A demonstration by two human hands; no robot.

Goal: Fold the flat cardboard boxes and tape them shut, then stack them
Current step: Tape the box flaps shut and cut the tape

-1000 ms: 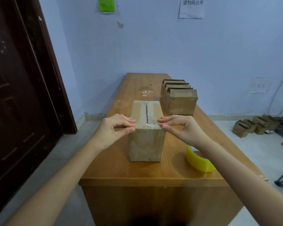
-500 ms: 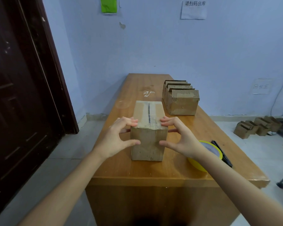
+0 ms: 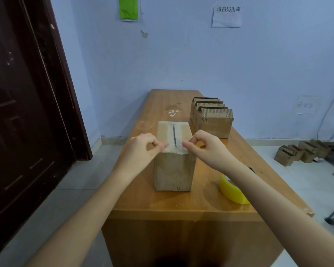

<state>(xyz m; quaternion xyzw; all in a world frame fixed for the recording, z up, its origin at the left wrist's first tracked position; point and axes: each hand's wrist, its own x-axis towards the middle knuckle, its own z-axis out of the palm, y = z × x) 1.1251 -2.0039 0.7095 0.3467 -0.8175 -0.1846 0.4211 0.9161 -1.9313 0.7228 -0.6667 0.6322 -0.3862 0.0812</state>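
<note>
1. I saw a folded cardboard box standing upright on a wooden table, near its front edge and about midway across.
2. A strip of clear tape ran along the seam on the box's top.
3. The left hand sat at the box's near top-left corner, its fingers curled and its fingertips pressed down on the tape end there.
4. The right hand mirrored it at the near top-right corner, fingers curled, thumb and forefinger tips pressing the same edge.
5. A yellow roll of tape lay on the table just right of the box, partly hidden by the right forearm.
6. Further back on the right stood a group of cardboard boxes, well apart from the one under the hands.
7. More boxes sat on the floor to the right.
</note>
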